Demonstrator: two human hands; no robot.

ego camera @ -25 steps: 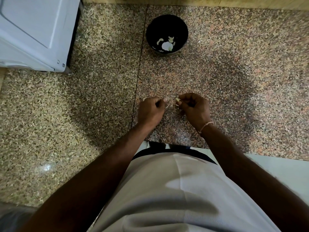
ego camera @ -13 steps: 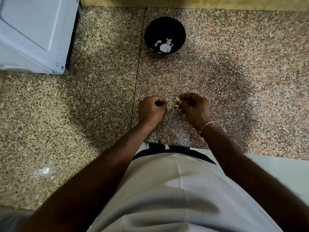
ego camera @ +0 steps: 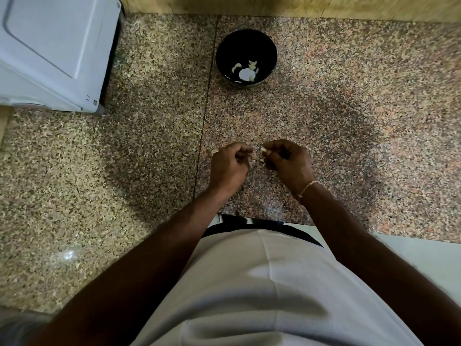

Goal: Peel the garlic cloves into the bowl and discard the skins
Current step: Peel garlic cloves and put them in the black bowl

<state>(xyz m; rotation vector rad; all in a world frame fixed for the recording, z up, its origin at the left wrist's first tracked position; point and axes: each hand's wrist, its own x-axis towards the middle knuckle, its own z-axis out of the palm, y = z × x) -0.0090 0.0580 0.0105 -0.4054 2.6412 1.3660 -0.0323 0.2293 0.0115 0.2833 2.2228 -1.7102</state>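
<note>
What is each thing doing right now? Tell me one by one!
Bowl: upright on the counter, with a few peeled cloves inside.
Garlic clove: pinched in the right hand's fingers, pale tip showing.
Right hand: curled, holding the clove.
Left hand: curled beside it; what it holds is hard to see.
White appliance: closed.

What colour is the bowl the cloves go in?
Black, inside and out. The bowl shows best in the head view.

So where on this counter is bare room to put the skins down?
Bare granite lies between the bowl and the hands, also right of the right hand and left of the left hand, below the white appliance. Between the hands it is crowded.
</note>
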